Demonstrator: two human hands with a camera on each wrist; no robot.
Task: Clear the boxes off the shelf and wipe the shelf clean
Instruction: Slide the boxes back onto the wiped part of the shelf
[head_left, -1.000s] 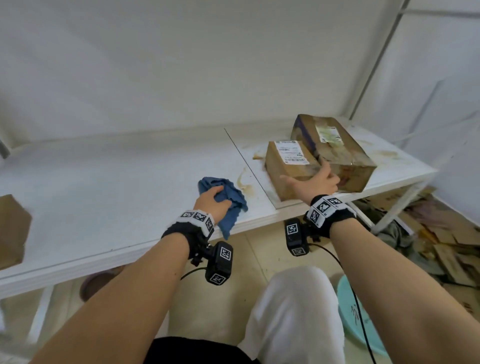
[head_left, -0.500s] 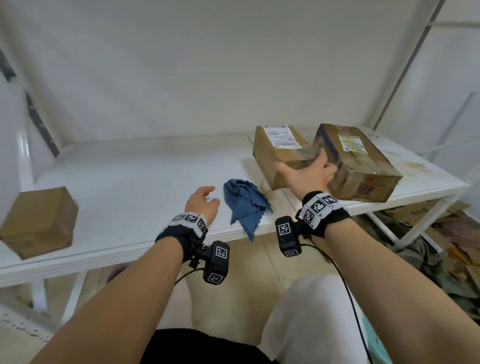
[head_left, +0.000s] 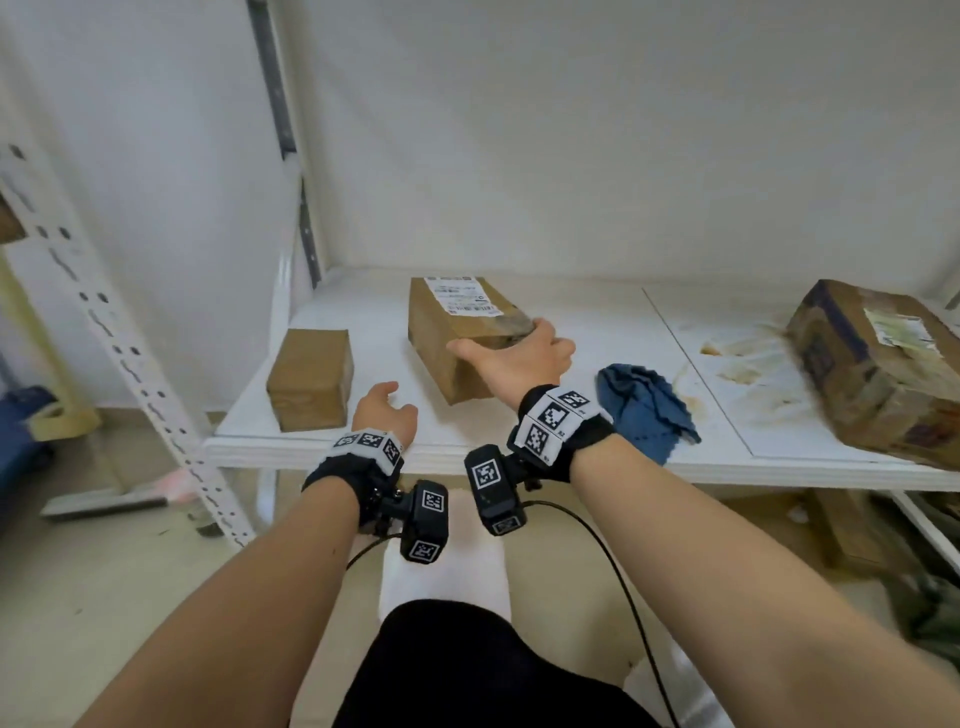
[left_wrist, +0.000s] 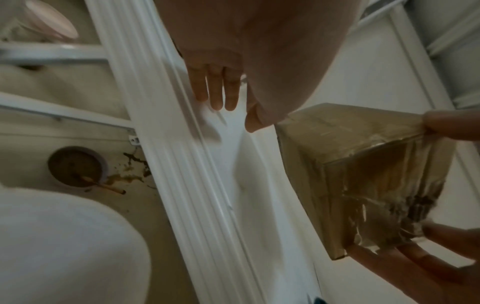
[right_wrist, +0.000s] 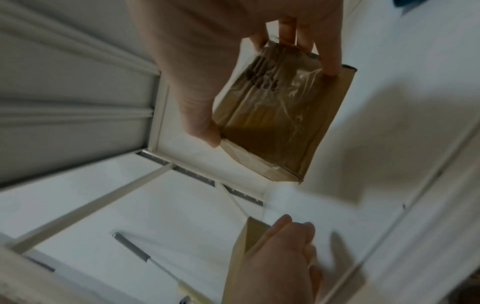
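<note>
On the white shelf (head_left: 613, 322), my right hand (head_left: 511, 345) grips the near end of a taped brown box with a white label (head_left: 452, 317); in the right wrist view the thumb and fingers of the right hand (right_wrist: 270, 105) clamp that labelled box (right_wrist: 275, 127). My left hand (head_left: 387, 410) hovers open over the shelf's front edge, between the labelled box and a small plain box (head_left: 310, 379). It holds nothing. A crumpled blue cloth (head_left: 644, 410) lies right of my right wrist. A large worn box (head_left: 872, 364) sits at the far right.
Brown stains (head_left: 737, 364) mark the right shelf panel beside the large box. A perforated white upright (head_left: 130, 374) leans at the left. Flattened cardboard (head_left: 841, 525) lies under the shelf at the right. A bowl with brown residue (left_wrist: 76, 166) sits on the floor below.
My right hand carried the labelled box left, away from the large box and past the cloth. My left hand let go of the blue cloth and moved left. The view swung left.
</note>
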